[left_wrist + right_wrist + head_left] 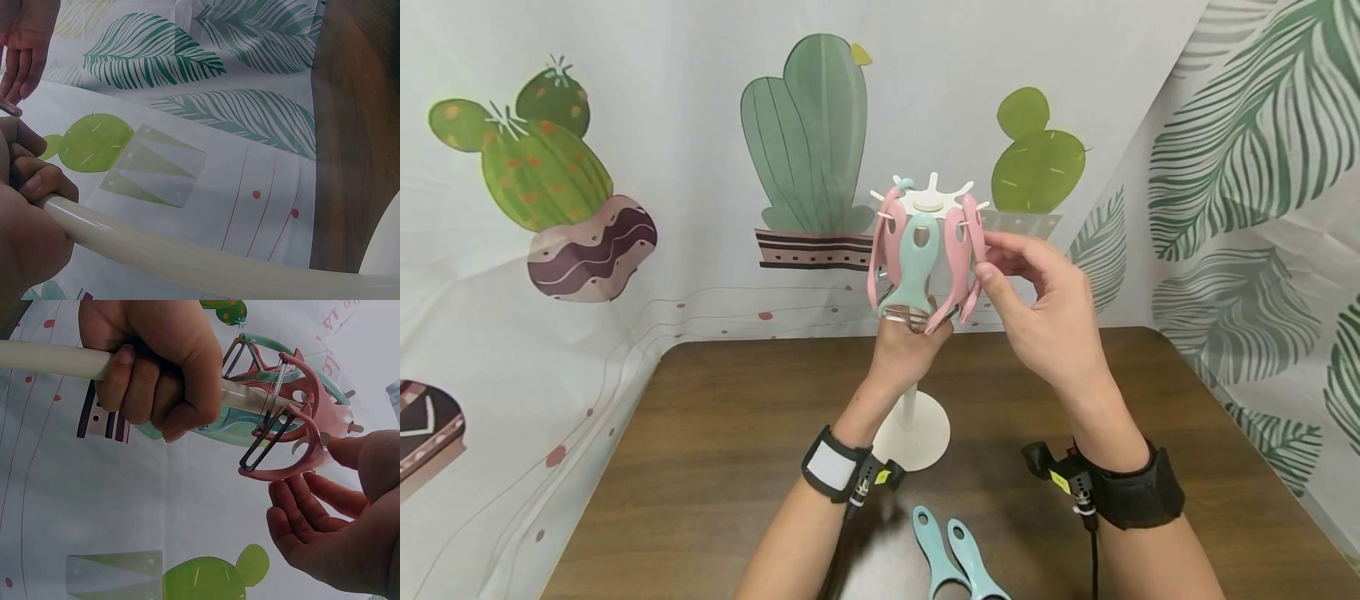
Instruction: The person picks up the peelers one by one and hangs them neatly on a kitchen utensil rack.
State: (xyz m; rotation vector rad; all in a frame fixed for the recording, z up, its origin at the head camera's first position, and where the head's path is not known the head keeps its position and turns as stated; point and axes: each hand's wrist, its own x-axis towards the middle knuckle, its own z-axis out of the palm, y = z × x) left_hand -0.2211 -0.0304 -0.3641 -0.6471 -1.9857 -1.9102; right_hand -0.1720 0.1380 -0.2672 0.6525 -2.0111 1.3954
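Observation:
A white stand with a pole (pixel 150 240), round base (pixel 917 442) and spoked top (pixel 928 202) carries several pink and teal peelers. My left hand (pixel 904 348) grips the pole just under the hanging blades, its fingers wrapped round it in the right wrist view. At the stand's right side my right hand (pixel 1048 308) pinches the outermost pink peeler (pixel 976 229) between thumb and fingers. In front hangs a teal peeler (pixel 913 267), blade down. Another pink peeler (pixel 956 258) hangs between these two. The far-side peelers are partly hidden.
Two teal peelers (pixel 931 537) lie near the front edge of the brown wooden table (pixel 715 467), cut off by the frame. A printed cactus cloth (pixel 700 167) hangs close behind the table. Cables (pixel 1094 554) trail from both wrist cameras.

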